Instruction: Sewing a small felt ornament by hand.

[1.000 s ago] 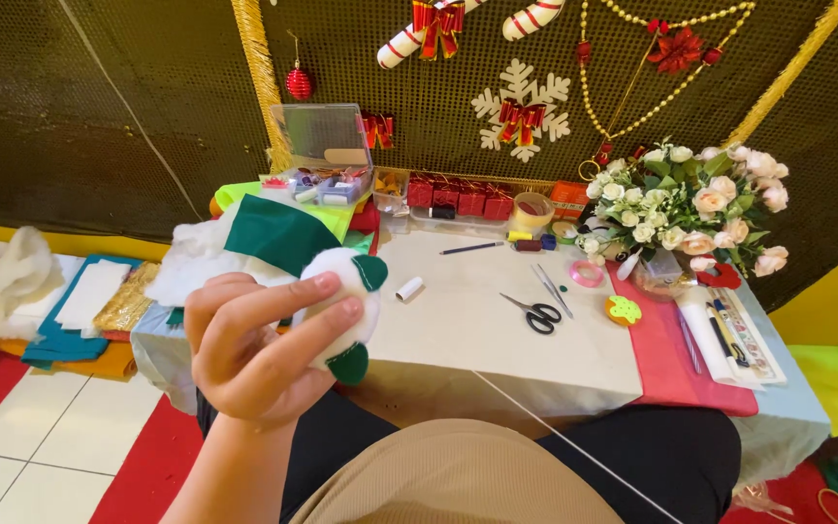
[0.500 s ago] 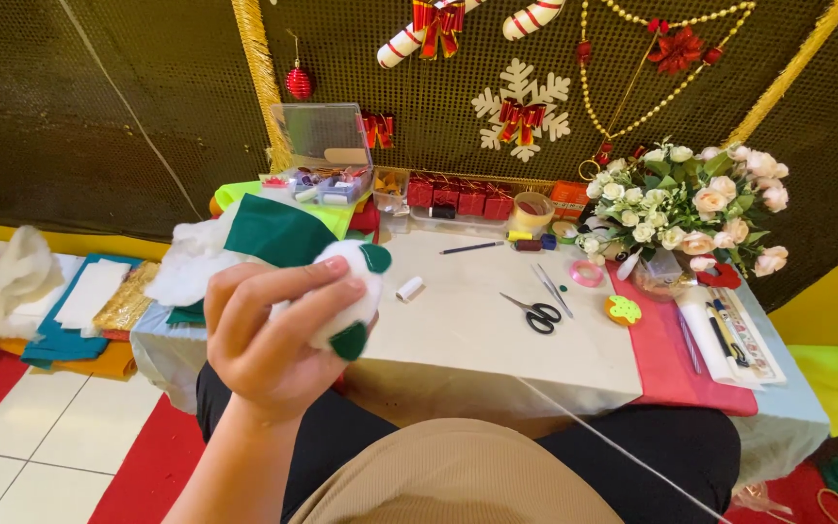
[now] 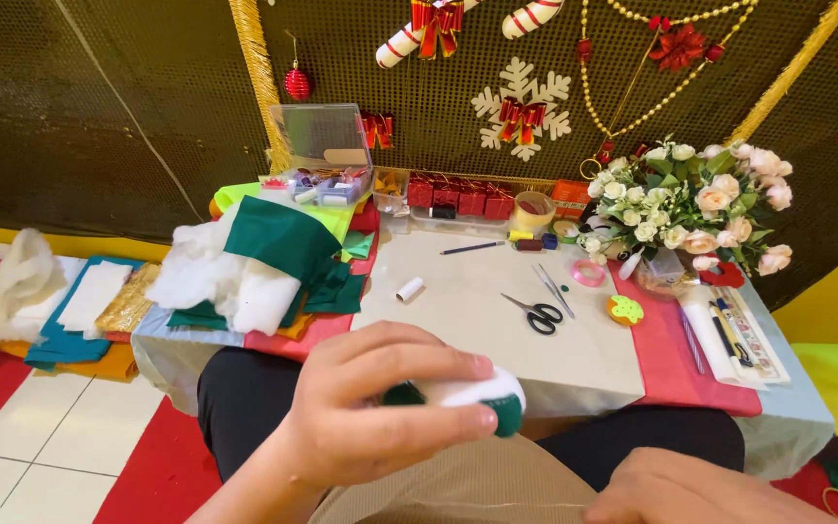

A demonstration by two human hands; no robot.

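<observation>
Only the head view is on hand. Left hand point(image 3: 370, 412) curled tight round a small stuffed piece point(image 3: 472, 398) of white and dark green felt, thumb underneath, fingers over the top; the piece sits low in the picture over the person's lap, its white and green end poking out past the fingertips. Right hand point(image 3: 700, 490) at the bottom edge, only its back showing; whether it grips anything cannot be told. A thin thread point(image 3: 497, 507) runs across the lap between the two hands.

Beyond the hands, on the table point(image 3: 477, 311): scissors point(image 3: 535, 312) straight ahead, a small white spool point(image 3: 408, 289) ahead of the left hand, a dark pencil point(image 3: 473, 247) further off. Well past the left hand, a heap of green felt point(image 3: 278, 238) and white stuffing point(image 3: 210, 277), with a clear bead box point(image 3: 327, 160) behind it. Far beyond the right hand, a bunch of white and pink flowers point(image 3: 695, 204).

Judgement on progress: the piece looks filled and shaped already, felt cut and stuffing in. With thread in play, the sewing seems under way and not closed off; the seam itself is hidden under the fingers, so how much remains cannot be told.
</observation>
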